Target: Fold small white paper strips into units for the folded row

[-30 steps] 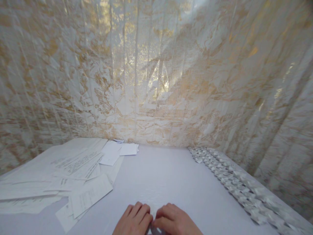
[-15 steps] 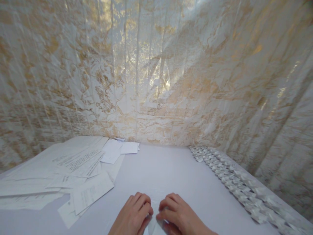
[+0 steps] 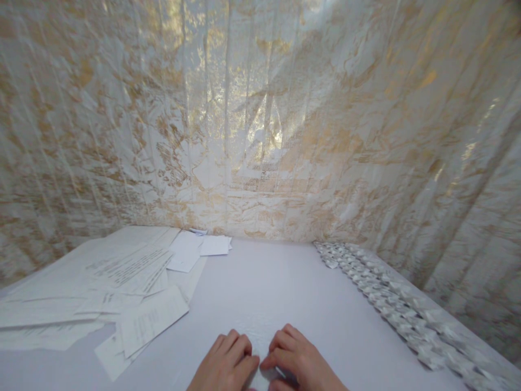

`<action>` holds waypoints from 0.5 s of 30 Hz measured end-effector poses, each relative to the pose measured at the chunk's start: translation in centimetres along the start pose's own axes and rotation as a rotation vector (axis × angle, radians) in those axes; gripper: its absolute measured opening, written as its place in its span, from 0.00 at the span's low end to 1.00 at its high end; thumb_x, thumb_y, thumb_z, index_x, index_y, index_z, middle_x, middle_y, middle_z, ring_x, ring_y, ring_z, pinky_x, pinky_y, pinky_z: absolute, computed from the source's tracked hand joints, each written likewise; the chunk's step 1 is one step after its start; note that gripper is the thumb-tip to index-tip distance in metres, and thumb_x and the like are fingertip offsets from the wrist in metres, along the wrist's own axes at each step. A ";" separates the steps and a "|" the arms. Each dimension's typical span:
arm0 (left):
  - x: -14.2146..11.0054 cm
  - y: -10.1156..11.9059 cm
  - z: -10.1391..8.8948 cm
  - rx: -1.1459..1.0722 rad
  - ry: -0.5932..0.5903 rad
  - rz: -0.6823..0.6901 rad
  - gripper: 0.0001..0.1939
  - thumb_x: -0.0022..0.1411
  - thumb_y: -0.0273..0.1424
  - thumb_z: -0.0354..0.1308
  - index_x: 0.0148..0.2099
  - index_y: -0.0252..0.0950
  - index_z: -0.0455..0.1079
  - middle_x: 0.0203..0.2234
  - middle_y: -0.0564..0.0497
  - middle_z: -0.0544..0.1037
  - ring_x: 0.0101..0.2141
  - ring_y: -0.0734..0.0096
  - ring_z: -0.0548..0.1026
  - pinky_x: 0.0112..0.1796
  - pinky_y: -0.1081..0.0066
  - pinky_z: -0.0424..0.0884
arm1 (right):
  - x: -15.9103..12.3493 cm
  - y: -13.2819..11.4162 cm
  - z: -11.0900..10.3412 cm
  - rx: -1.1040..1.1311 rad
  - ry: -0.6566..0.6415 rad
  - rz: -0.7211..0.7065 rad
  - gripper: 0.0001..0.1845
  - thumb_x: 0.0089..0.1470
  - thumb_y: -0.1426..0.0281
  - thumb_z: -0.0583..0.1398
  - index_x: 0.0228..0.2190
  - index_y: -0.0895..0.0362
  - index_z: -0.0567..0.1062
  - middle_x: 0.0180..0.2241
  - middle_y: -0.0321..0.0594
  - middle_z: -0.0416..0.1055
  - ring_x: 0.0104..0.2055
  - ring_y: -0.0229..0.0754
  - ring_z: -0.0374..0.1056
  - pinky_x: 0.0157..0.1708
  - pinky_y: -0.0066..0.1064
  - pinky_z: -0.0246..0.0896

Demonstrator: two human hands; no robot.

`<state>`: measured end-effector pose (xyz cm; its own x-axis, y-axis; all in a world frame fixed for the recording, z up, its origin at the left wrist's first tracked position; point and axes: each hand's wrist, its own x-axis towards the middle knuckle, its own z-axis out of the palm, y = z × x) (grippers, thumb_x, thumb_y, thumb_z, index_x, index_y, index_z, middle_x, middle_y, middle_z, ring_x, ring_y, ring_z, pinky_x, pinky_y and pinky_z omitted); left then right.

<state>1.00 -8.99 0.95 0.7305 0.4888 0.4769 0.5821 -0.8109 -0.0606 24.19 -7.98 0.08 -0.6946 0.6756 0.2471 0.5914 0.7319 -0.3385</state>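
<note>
My left hand (image 3: 228, 361) and my right hand (image 3: 303, 359) are close together at the bottom middle of the head view. Both have curled fingers, with thumbs and fingertips bent inward. Between them a small piece of white paper (image 3: 261, 382) shows at the lower edge, pinched by both hands. Fingers cover most of it, and its shape is hard to make out against the white tabletop (image 3: 260, 288).
White paper sheets and cut pieces (image 3: 152, 323), some printed, overlap on the left. Two small blank pieces (image 3: 215, 245) lie at the back. Long rows of folded paper units (image 3: 378, 296) run along the right edge. A gold-patterned curtain (image 3: 260, 119) hangs behind the table.
My left hand has moved slightly right and down, and the fingertips of both hands are closer together. Less of the paper shows between them. The surrounding papers have not moved.
</note>
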 end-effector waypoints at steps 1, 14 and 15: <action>0.0 0.0 0.0 0.006 -0.001 -0.003 0.18 0.56 0.43 0.72 0.40 0.39 0.71 0.34 0.54 0.77 0.33 0.65 0.70 0.33 0.69 0.62 | 0.0 0.0 0.0 0.021 0.003 0.012 0.16 0.48 0.68 0.74 0.40 0.52 0.81 0.36 0.38 0.75 0.39 0.45 0.68 0.41 0.35 0.61; 0.3 0.2 -0.7 -0.087 -0.205 -0.122 0.06 0.64 0.24 0.62 0.43 0.38 0.73 0.37 0.51 0.80 0.37 0.62 0.72 0.37 0.66 0.63 | 0.1 -0.7 0.4 0.083 0.156 0.037 0.11 0.48 0.80 0.69 0.33 0.53 0.80 0.32 0.36 0.75 0.38 0.43 0.67 0.41 0.33 0.60; 0.3 0.3 -0.6 -0.112 -0.221 -0.157 0.06 0.62 0.25 0.64 0.42 0.38 0.73 0.38 0.50 0.79 0.38 0.61 0.72 0.38 0.66 0.63 | 0.1 -0.8 0.5 0.084 0.173 0.047 0.11 0.47 0.81 0.68 0.32 0.54 0.80 0.32 0.36 0.75 0.38 0.44 0.67 0.41 0.33 0.60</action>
<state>1.18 -9.27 1.65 0.7017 0.6595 0.2698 0.6601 -0.7442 0.1021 23.41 -8.53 -0.08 -0.5817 0.7197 0.3791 0.5803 0.6938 -0.4265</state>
